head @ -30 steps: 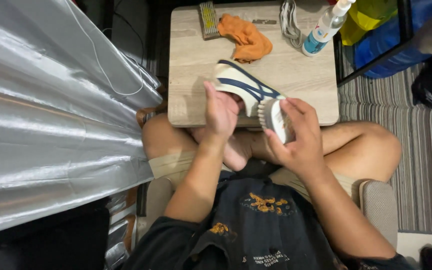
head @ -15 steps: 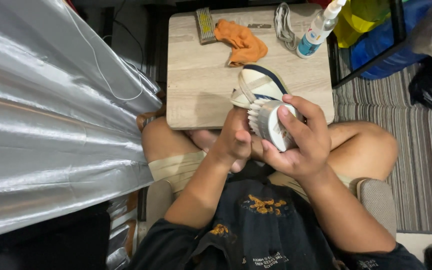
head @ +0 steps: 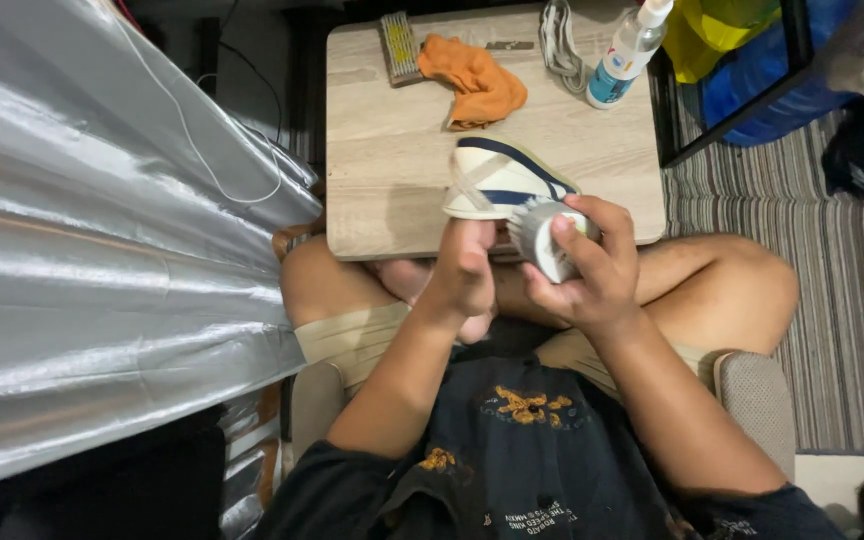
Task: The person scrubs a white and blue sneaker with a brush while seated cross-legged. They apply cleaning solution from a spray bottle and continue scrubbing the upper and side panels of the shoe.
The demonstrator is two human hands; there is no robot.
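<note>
Left hand: left hand (head: pixel 464 268) grips the white-and-navy sneaker (head: pixel 500 180) at frame centre, above the table (head: pixel 392 150) edge.
Right hand: right hand (head: pixel 592 265) clasps a white brush (head: pixel 542 235), bristles against the sneaker.
Table: orange cloth (head: pixel 474 82), spray bottle (head: pixel 627 50) at the top of the frame.

Dim room, overhead glare, sharp focus.

Dark printed T-shirt (head: pixel 542 450), khaki shorts (head: pixel 352 335), bare forearms.
</note>
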